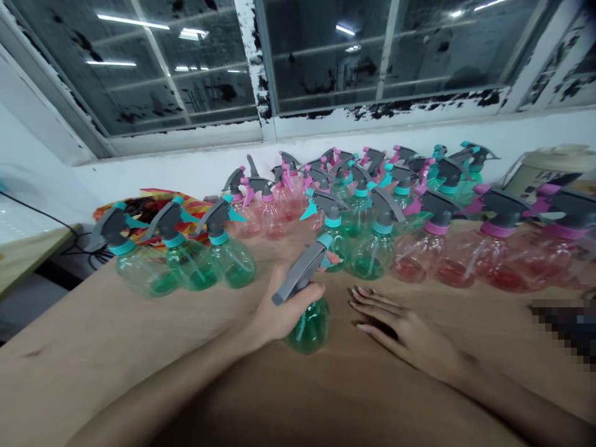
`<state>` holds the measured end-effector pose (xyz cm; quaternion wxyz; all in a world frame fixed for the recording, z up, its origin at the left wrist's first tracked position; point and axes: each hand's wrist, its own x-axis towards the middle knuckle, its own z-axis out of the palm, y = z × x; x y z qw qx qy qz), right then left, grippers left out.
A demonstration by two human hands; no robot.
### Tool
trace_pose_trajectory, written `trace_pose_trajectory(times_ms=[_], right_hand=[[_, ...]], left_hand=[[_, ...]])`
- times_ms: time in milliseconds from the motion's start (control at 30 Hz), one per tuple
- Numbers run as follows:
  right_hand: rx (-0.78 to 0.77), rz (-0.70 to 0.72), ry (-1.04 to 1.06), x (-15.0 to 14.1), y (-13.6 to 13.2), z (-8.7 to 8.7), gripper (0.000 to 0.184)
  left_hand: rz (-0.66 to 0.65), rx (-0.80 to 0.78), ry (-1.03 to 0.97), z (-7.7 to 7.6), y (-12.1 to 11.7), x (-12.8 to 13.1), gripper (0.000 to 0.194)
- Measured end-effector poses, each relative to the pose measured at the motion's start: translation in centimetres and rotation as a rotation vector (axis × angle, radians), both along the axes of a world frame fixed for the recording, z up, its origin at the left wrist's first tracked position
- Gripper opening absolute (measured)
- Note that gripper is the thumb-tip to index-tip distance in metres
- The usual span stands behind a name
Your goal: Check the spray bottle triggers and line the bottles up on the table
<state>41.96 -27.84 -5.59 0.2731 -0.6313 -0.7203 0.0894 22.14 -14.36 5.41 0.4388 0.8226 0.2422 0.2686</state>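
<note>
My left hand (pixel 284 307) is wrapped round the neck of a green spray bottle (pixel 310 329) with a grey and teal trigger head, near the middle of the table. The bottle is close to upright, and my fingers hide its collar. To its right, my right hand (pixel 395 320) lies on the tabletop with fingers stretched out, holding nothing. Just beyond the hands stand a green spray bottle (pixel 372 254) with a teal collar and a pink spray bottle (pixel 416 257) with a pink collar.
Three green spray bottles (pixel 233 264) stand in a row at the left. Many pink and green bottles (pixel 272 217) crowd the back by the window wall. A beige container (pixel 549 164) sits at the far right, and red-yellow wrapping (pixel 153 198) lies behind the left row.
</note>
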Motion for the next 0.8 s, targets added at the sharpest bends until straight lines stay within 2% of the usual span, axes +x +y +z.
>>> trace_pose_trajectory(times_ms=[200, 333, 433, 800], right_hand=[[0.005, 0.005, 0.000, 0.10, -0.01, -0.23, 0.043], [0.007, 0.016, -0.035, 0.20, 0.07, -0.49, 0.041], [0.011, 0.014, -0.046, 0.28, 0.12, -0.56, 0.041], [-0.001, 0.031, -0.078, 0.57, 0.10, -0.60, 0.042]], left_hand=[[-0.011, -0.007, 0.044, 0.04, 0.10, -0.13, 0.032], [0.000, -0.002, -0.047, -0.12, 0.12, 0.03, 0.018], [-0.008, -0.012, -0.097, -0.37, 0.28, 0.09, 0.014], [0.078, 0.061, -0.082, -0.07, -0.30, 0.29, 0.035]])
